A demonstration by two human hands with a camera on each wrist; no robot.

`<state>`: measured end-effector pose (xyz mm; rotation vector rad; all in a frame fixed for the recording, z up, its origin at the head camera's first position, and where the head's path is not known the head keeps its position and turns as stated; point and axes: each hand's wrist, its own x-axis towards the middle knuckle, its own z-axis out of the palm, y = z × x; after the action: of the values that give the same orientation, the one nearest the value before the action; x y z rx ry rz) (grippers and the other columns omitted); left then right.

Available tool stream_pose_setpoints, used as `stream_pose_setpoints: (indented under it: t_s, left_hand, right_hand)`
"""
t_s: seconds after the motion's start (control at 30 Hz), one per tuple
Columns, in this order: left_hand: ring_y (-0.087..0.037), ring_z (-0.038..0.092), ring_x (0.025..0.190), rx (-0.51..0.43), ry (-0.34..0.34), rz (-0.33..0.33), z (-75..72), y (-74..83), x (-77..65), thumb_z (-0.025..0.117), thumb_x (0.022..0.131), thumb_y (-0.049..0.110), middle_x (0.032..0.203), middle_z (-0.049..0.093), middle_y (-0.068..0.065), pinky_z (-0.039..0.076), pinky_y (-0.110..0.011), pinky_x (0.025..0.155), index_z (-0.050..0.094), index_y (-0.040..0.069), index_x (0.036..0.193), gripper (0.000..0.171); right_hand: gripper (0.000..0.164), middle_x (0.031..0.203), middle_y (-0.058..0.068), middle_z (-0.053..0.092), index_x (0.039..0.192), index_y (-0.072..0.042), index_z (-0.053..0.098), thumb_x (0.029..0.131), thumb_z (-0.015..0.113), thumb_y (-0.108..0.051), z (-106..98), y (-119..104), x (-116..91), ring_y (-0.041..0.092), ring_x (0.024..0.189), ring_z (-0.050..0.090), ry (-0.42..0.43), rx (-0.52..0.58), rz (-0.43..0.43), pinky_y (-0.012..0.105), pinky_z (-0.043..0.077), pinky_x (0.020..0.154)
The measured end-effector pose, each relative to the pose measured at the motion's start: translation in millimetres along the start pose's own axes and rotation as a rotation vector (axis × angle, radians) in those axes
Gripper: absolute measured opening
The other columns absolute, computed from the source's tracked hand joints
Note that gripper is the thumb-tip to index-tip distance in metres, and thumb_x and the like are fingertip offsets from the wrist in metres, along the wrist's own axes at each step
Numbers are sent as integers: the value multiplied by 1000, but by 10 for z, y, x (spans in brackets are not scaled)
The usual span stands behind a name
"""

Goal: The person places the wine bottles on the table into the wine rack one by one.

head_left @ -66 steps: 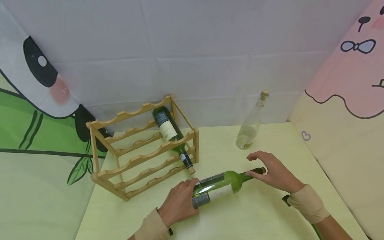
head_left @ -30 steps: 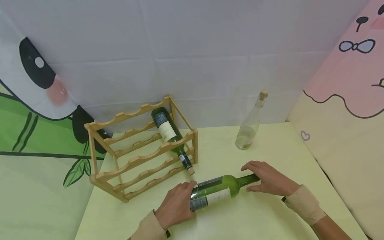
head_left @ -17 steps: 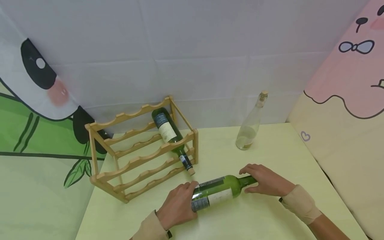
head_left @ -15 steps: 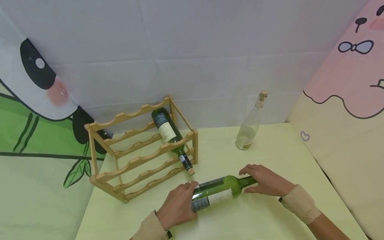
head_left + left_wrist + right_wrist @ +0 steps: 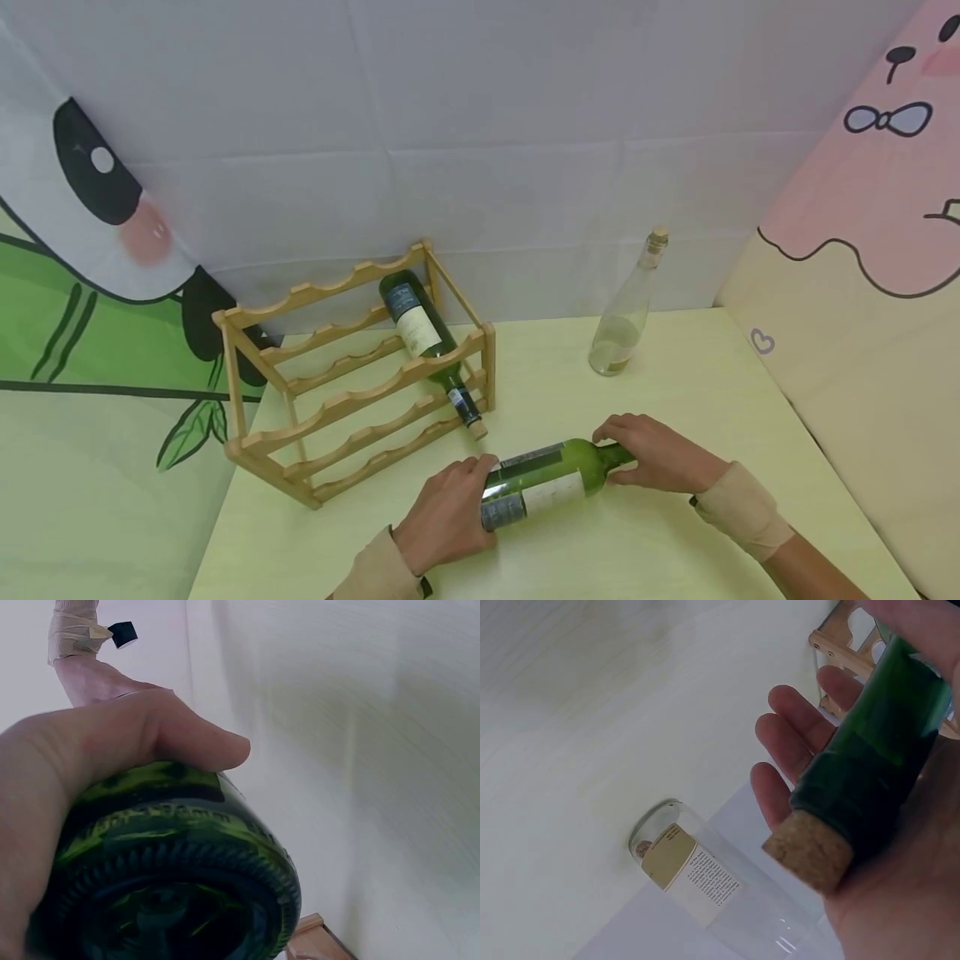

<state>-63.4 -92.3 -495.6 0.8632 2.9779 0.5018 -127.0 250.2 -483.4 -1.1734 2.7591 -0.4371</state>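
A green wine bottle [image 5: 551,483] with a white label is held sideways over the table. My left hand [image 5: 447,510] grips its base end; in the left wrist view the thumb lies over the glass beside the ridged bottom [image 5: 172,900]. Around its neck is my right hand [image 5: 660,452], the fingers curving behind the glass and the thumb on the other side. The right wrist view shows the cork [image 5: 810,851] in the mouth, near the heel of that palm. A second green wine bottle [image 5: 420,329] lies in the wooden wine rack [image 5: 360,392], its corked neck pointing toward me.
A clear corked bottle [image 5: 621,321] stands upright at the back right of the pale table [image 5: 540,367]. Behind it rises a grey cloth wall [image 5: 510,192]. The rack's front corner [image 5: 315,502] is left of my left hand.
My right hand has slid from the corked end along the neck toward the bottle's shoulder, and its fingers have come closer round it. The left hand and the bottle have hardly moved.
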Motion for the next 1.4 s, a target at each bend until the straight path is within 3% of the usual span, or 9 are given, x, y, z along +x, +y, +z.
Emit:
stream_pose_setpoints:
  t_s: [0.33,0.77,1.03,1.23,1.4]
  left_hand:
    - [-10,53,71,-12,-3,0,16,9,-3,80,56,28,86,56,5,39,-23,52,54,12,123,73]
    - [-11,54,73,-34,-24,-1,6,21,9,79,58,27,88,57,4,39,-23,53,54,11,125,73]
    - [-11,55,73,-40,-34,-3,-8,37,22,79,58,27,87,58,4,40,-24,52,54,10,124,73]
    - [-10,54,72,-37,-27,0,-5,34,28,80,58,28,87,57,4,39,-23,52,54,11,124,73]
    - [-11,55,72,-35,-26,4,-3,28,27,80,57,27,87,57,4,40,-23,52,54,11,123,73]
  right_hand:
    - [47,115,-2,60,118,-12,64,80,81,-33,50,11,36,15,99,56,-26,-34,-4,34,45,88]
    - [39,105,-7,64,113,-12,66,79,81,-27,126,20,48,8,90,55,28,-109,-36,32,45,83]
    - [41,106,-5,63,113,-12,66,78,82,-25,135,7,63,11,94,56,34,-137,-34,35,45,86]
    - [36,98,-5,63,110,-11,66,79,80,-22,118,-43,75,9,84,56,11,-142,-18,33,47,76]
    - [21,81,-13,52,96,-15,62,82,78,-19,107,-56,78,5,70,46,-32,-108,-8,25,40,61]
